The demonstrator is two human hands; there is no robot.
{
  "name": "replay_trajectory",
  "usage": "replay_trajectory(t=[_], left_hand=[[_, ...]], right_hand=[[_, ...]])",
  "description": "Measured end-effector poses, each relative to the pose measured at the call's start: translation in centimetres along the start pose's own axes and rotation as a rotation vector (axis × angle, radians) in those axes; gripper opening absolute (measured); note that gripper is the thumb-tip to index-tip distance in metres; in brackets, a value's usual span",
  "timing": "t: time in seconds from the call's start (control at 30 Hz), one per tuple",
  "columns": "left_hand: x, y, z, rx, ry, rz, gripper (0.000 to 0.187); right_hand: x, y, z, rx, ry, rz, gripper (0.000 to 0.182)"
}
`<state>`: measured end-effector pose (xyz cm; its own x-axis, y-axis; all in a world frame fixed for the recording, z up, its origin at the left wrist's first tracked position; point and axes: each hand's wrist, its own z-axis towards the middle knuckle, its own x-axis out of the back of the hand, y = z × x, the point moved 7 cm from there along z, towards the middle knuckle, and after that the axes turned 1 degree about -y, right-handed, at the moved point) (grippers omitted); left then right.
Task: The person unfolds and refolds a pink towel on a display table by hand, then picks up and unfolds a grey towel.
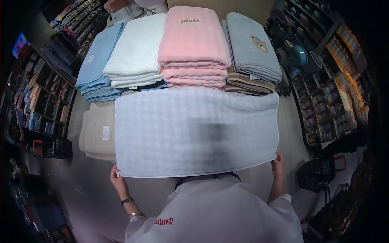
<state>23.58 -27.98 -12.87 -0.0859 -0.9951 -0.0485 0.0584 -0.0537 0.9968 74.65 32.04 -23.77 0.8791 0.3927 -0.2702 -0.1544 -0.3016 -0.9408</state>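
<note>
A pale grey-blue towel (162,133) with a white edge is spread wide in front of me. My left hand (117,178) pinches its near left corner, and my right hand (277,163) grips the near right corner. The towel's far edge lies against stacked folded towels: a pink pile (194,40) in the middle, a white pile (135,48) and a blue pile (99,60) to the left. On the right, a grey towel (253,48) with a bear picture rests on brown towels (249,84). A beige folded towel (95,133) shows partly beneath the spread towel's left side.
Shelves of goods (46,93) stand along the left, and more shelving (328,101) lines the right. Black shopping baskets with red handles are on both sides, one at left (56,146) and one at right (316,174). Grey floor (89,194) lies around me.
</note>
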Motion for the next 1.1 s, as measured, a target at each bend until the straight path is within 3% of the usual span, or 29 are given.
replay_trajectory(t=[0.17,0.33,0.4,0.47,0.5,0.6,0.67,0.73,0.77,0.8,0.83,0.87,0.93,1.1], left_hand=[[-0.6,1.7,1.3,-0.027,-0.041,-0.063,0.022],[-4.7,14.9,3.0,-0.532,0.067,0.277,0.02],[-5.8,19.8,3.2,-0.672,0.137,0.19,0.021],[-7.3,23.8,3.4,-0.782,0.241,0.011,0.023],[-8.4,25.4,4.8,-0.847,0.174,0.025,0.022],[-9.6,28.7,10.0,-0.865,0.113,-0.191,0.019],[-11.8,32.7,8.9,-1.077,0.121,-0.309,0.021],[-12.6,34.3,12.0,-1.032,0.225,-0.213,0.022],[-13.2,34.7,13.5,-1.0,0.184,-0.2,0.022],[-13.1,35.8,13.5,-1.102,0.161,-0.236,0.022],[-13.8,37.5,12.0,-1.16,0.184,-0.288,0.021],[-14.3,38.7,10.3,-1.207,0.206,-0.331,0.021],[-13.6,39.5,12.2,-1.134,0.152,-0.21,0.021],[-12.1,39.1,14.6,-1.06,0.152,-0.086,0.025]], right_hand=[[0.3,-2.0,0.9,0.009,-0.122,-0.08,0.022],[-4.4,-16.8,0.2,0.383,-0.074,-0.13,0.017],[-4.7,-23.0,-0.1,0.606,-0.05,-0.051,0.019],[-5.0,-27.5,0.5,0.57,0.117,0.293,0.023],[-5.5,-29.1,1.5,0.656,0.134,0.342,0.026],[-7.8,-34.7,3.5,0.832,0.124,0.336,0.029],[-9.8,-39.4,4.4,0.952,0.096,0.302,0.03],[-9.5,-42.0,6.6,1.05,0.011,0.256,0.027],[-10.9,-42.4,6.2,1.003,0.14,0.26,0.027],[-12.3,-43.0,5.4,0.966,0.266,0.271,0.027],[-11.7,-44.7,5.6,1.058,0.126,0.295,0.027],[-10.3,-45.8,5.5,1.108,0.135,0.292,0.027],[-10.2,-46.9,5.9,1.147,0.036,0.238,0.027],[-10.9,-45.9,6.8,1.118,0.056,0.259,0.028]])
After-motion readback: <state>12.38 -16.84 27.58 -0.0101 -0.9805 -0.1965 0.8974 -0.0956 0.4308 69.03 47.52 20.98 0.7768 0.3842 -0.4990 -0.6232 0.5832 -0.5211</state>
